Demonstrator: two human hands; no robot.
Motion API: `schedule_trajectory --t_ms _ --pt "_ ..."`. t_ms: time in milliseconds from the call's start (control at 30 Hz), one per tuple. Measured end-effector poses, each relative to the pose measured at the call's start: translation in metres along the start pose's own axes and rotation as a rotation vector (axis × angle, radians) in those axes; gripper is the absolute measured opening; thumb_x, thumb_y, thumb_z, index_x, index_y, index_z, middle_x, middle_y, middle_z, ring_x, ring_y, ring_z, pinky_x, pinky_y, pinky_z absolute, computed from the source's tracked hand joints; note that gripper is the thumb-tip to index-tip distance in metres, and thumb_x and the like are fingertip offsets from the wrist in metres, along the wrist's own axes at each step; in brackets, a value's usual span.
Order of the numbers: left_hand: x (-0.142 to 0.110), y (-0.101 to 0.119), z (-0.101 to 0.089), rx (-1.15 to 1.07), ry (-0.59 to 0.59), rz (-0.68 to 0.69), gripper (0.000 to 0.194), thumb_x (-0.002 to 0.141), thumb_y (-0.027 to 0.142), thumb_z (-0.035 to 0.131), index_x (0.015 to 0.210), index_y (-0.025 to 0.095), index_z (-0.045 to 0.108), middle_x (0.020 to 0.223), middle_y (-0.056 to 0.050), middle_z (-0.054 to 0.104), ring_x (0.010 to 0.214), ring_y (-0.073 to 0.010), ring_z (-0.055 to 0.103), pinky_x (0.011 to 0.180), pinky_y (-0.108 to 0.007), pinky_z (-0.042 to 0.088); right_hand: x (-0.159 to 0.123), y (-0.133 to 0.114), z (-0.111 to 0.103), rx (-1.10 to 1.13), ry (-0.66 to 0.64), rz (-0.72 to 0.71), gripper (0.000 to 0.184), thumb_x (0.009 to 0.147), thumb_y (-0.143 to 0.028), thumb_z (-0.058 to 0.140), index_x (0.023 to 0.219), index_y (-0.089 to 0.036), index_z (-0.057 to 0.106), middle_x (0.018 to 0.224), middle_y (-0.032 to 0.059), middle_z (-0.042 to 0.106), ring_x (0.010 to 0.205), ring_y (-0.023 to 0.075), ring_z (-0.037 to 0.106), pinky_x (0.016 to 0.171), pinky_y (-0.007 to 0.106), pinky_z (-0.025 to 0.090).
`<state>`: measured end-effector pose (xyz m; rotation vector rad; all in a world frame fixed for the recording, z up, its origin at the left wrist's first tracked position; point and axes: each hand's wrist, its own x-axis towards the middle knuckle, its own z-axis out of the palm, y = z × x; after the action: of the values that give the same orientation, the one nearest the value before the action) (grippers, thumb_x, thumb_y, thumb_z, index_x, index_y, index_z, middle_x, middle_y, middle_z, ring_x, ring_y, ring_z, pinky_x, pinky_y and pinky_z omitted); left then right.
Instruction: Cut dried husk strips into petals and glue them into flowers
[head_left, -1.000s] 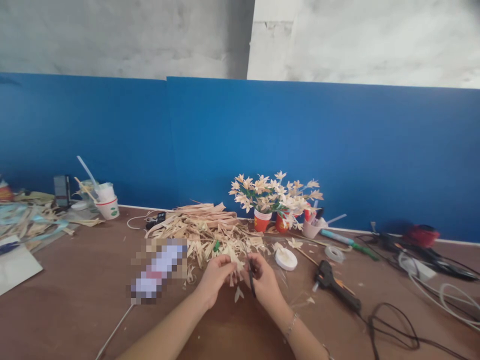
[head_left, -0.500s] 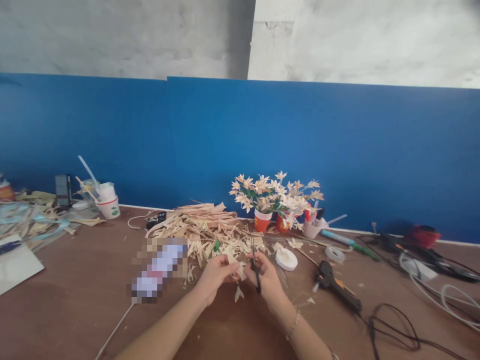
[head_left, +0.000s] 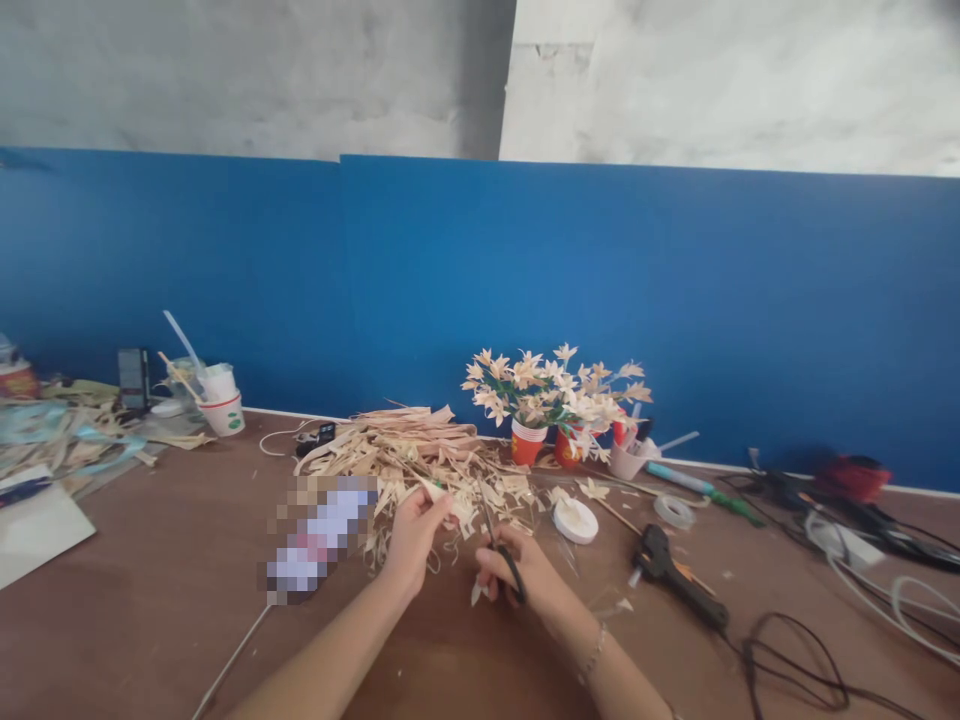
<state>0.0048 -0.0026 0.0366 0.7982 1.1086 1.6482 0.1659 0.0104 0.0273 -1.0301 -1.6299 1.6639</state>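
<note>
My left hand (head_left: 412,540) is closed, pinching a pale piece of dried husk (head_left: 433,490) between thumb and fingers at the near edge of the husk pile. My right hand (head_left: 525,570) grips black-handled scissors (head_left: 511,572), their blades pointing up and away toward the pile. Below its fingertips is a small pale petal-shaped piece (head_left: 476,594); whether the fingers touch it I cannot tell. Beyond both hands spreads a heap of cream husk strips and scraps (head_left: 420,440).
Behind the pile, husk flowers (head_left: 525,375) stand in red paper cups (head_left: 527,445). To the right are a white round lid (head_left: 576,521), a tape roll (head_left: 674,512), a black glue gun (head_left: 675,575) and tangled cables. A blurred-out object (head_left: 319,540) lies left.
My hands have moved apart: the left went up and left with its husk piece, the right slightly down with the scissors. The petal-shaped piece is now by the right fingertips.
</note>
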Motion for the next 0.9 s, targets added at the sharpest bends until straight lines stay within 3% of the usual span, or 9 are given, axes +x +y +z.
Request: schedule_trajectory --t_ms 233,433,900 --pt "0.0004 -0.0026 -0.0004 0.050 0.018 0.048 0.023 0.065 0.035 0.068 0.069 0.014 0.060 0.059 0.001 0.061 0.056 -0.0119 0.054 0.057 -0.022 0.041 -0.0027 -0.0009 0.0066 -0.009 -0.098 0.003 0.041 0.065 -0.053 0.066 0.078 -0.017 0.051 0.053 -0.0022 0.061 0.039 0.0083 0.050 0.033 0.015 0.024" --pt "-0.0030 -0.0016 0.0022 0.059 0.015 0.022 0.023 0.066 0.035 0.068 0.069 0.014 0.058 0.061 0.001 0.062 0.056 -0.0120 0.054 0.058 -0.022 0.040 -0.0028 -0.0025 0.0106 0.035 -0.055 -0.044 0.042 0.062 -0.053 0.069 0.073 -0.017 0.049 0.047 -0.0050 0.056 0.038 0.0074 0.047 0.038 0.018 0.035" --pt "-0.0042 0.0036 0.0021 -0.033 -0.016 -0.013 0.026 0.065 0.036 0.071 0.064 0.014 0.058 0.058 0.001 0.061 0.052 -0.0096 0.053 0.054 -0.021 0.040 0.0000 -0.0003 0.0101 0.025 -0.002 -0.014 0.045 0.059 -0.054 0.070 0.069 -0.019 0.043 0.043 -0.0093 0.046 0.034 0.0043 0.037 0.033 0.016 0.027"
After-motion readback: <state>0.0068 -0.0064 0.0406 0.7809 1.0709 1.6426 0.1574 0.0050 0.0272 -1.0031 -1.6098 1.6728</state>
